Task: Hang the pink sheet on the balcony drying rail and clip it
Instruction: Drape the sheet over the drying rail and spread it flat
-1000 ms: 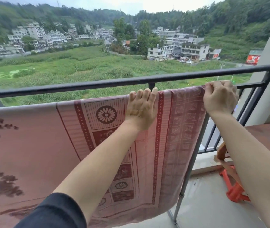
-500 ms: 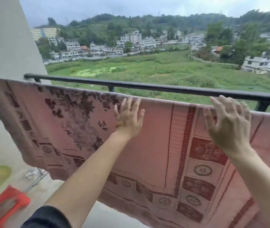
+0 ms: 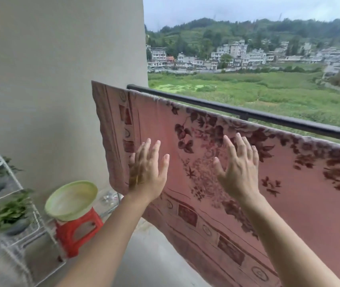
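Note:
The pink sheet [image 3: 289,193], printed with dark red leaves and a patterned border, hangs over a drying rail that it hides, just inside the black balcony railing [image 3: 268,119]. Its left end [image 3: 107,131] droops near the wall. My left hand [image 3: 147,172] and my right hand [image 3: 238,170] are both raised in front of the sheet's face with fingers straight and spread, holding nothing. Whether the palms touch the cloth I cannot tell. No clips are in view.
A grey wall [image 3: 61,79] closes the balcony's left end. Below it a red plastic stool [image 3: 78,230] carries a pale green basin [image 3: 71,199]. A white wire rack [image 3: 9,204] with potted plants stands at the far left.
My view has swung left along the sheet to its left end. My right hand let go of the sheet's right top corner, and both hands moved left, now open in front of the cloth.

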A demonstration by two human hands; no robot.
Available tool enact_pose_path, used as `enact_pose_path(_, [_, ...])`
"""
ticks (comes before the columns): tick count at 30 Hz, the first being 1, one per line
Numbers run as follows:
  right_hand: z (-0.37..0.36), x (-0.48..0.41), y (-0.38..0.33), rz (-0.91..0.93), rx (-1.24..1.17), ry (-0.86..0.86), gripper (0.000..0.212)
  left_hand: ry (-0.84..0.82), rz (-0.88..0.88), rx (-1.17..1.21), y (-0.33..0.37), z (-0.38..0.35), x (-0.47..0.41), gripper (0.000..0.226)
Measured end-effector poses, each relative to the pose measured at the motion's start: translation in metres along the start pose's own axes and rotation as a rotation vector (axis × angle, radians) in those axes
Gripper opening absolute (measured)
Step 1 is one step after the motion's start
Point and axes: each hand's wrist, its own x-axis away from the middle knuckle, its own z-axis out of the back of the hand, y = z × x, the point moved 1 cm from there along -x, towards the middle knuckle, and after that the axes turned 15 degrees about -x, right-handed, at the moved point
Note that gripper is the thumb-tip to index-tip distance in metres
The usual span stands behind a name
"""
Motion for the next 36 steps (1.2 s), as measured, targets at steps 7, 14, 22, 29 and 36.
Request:
enact_pose_path(7, [-0.121,-0.051,-0.059,0.059,0.044,-0.110,0.080,-0.154,0.128,-0.046,-0.145,-0.057,-0.018,0.070])
enact_pose_path(14, [-0.222,-0.165,-0.098,0.075,0.115,0.027,0.085,-0.208,0.203,-0.081,-0.254,-0.115,-0.083,0.075])
enact_pose_path(22, [-0.366,-0.277,-0.175,0.057,0.146,0.065,0.075,-0.232,0.213,-0.142,-0.377,-0.162,-0.252,0.059])
enact_pose_path(29, [-0.446,-0.367,-0.226,0.103,0.193,-0.006,0.062,-0.247,0.328,0.042,-0.463,-0.227,-0.372,0.061])
enact_pose_path(36, [-0.512,-0.422,-0.261,0.080,0.350,0.056,0.056,-0.319,0.493,0.425,-0.532,-0.305,-0.502,0.075])
